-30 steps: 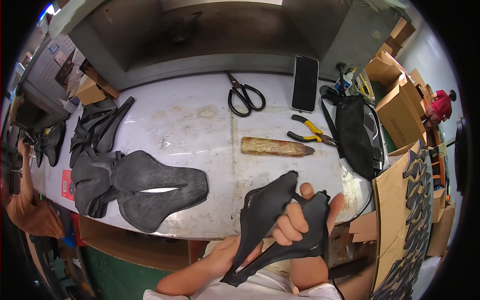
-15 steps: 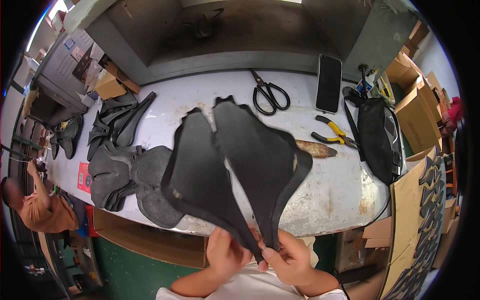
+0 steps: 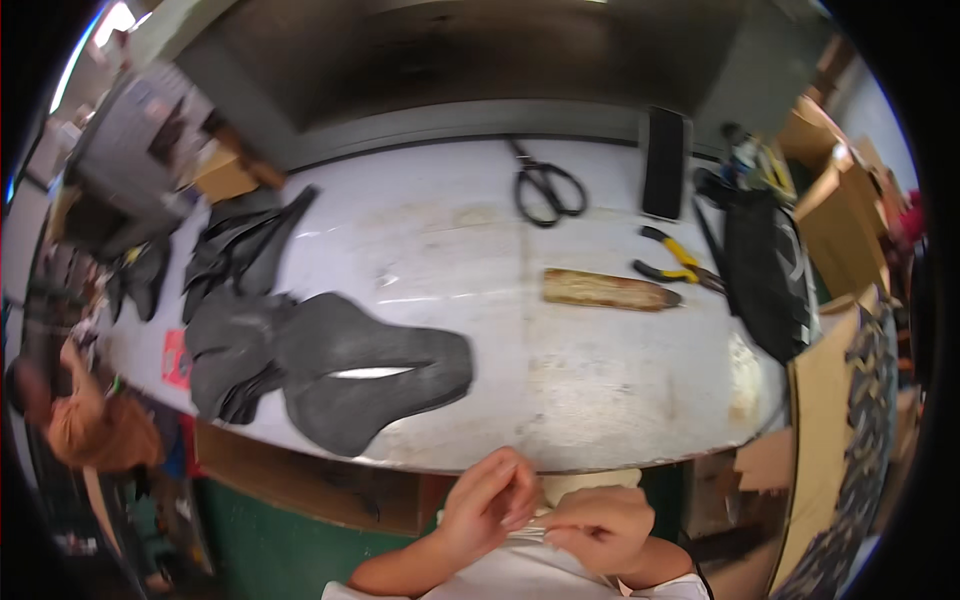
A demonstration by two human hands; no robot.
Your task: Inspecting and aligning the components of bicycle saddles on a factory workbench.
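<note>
My left hand (image 3: 492, 503) and my right hand (image 3: 602, 527) are close together in front of the table's near edge, low over my lap. Fingers are curled and pinched on both, and whatever they hold, if anything, is too small or blurred to make out. Ahead and to the left, a dark grey saddle-shaped cover piece (image 3: 340, 405) with a narrow slit lies flat on the table. Its left end meets a stack of similar dark pieces (image 3: 232, 345). A worn wooden-handled tool (image 3: 610, 290) rests on the tabletop beyond my right hand.
Black-handled scissors (image 3: 548, 195), a phone (image 3: 664, 165) and yellow-black pliers (image 3: 680, 262) lie at the back and right. A black pouch (image 3: 755, 270) sits at the right edge. More dark pieces (image 3: 240, 240) lie back left. A grey metal housing (image 3: 480, 125) borders the table. A person (image 3: 100, 425) is far left.
The large black slit piece that both hands held up is out of sight. The hands have drawn closer together, the left one moving right, and the wooden-handled tool and the flat cover piece are uncovered.
</note>
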